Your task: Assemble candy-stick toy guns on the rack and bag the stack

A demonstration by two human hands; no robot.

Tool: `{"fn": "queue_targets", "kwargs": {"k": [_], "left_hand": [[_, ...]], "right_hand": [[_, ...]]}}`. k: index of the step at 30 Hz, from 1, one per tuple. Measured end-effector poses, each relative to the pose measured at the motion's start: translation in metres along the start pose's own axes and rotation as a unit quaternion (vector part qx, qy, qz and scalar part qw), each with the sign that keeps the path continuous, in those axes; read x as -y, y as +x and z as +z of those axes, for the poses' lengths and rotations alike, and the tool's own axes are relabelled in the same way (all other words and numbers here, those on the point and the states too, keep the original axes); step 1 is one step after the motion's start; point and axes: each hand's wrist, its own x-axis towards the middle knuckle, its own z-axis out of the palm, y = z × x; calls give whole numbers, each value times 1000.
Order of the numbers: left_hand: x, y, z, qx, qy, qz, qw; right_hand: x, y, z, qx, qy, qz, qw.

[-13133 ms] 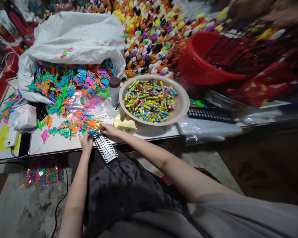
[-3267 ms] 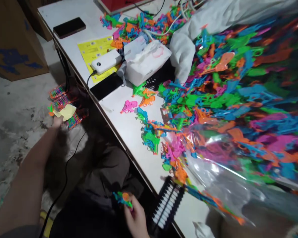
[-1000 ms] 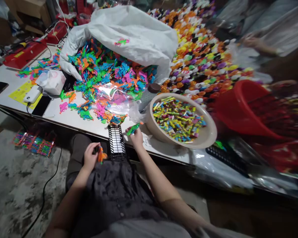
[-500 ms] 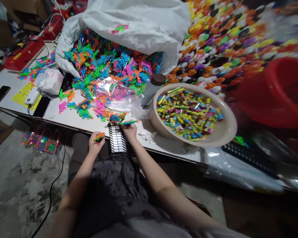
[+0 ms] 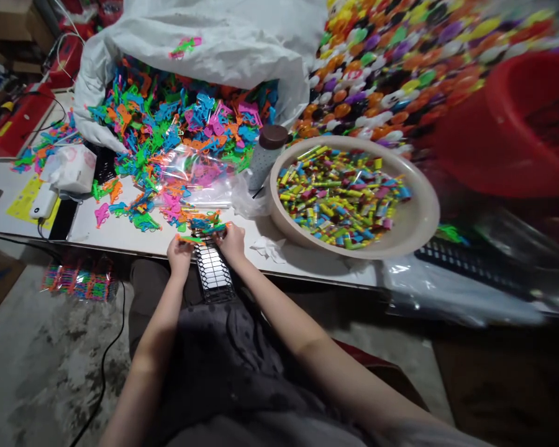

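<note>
My left hand (image 5: 179,251) is closed on a small green and orange plastic toy gun (image 5: 190,239), held over the left rim of a long black wire rack (image 5: 214,270). Opposite it, my right hand (image 5: 231,243) pinches a similar green toy gun (image 5: 218,228) at the rack's far end. The rack leans from my lap against the table edge, with white showing through its open slots. Just beyond my hands, a loose heap of toy guns (image 5: 144,220) in orange, pink, blue and green spills from a big white sack (image 5: 205,56). Fingertip details are too small to make out.
To the right stands a beige basin (image 5: 354,248) of small wrapped colourful pieces, with a dark-lidded bottle (image 5: 263,155) beside it. A red tub (image 5: 484,136) is farther right. Crumpled tissue (image 5: 266,248), a tissue pack (image 5: 72,169) and phones lie on the white table (image 5: 121,239).
My left hand has moved up and in to the rack with its toy gun. My right hand has come slightly left over the rack's far end. The camera view has shifted.
</note>
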Motion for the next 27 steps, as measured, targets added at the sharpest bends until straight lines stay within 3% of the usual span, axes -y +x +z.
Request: {"fn": "queue_targets", "kwargs": {"k": [11,19,23,27], "left_hand": [[-7,13,13,-36,169,-40,984],[1,13,11,-13,195,13,981],[-5,16,8,29,281,65,957],[-13,20,10,27,326,67,943]], "right_hand": [[1,2,-1,2,6,-9,1000],[-1,4,-1,13,39,5,999],[-2,4,-2,18,34,3,999],[2,6,0,16,25,10,1000]]}}
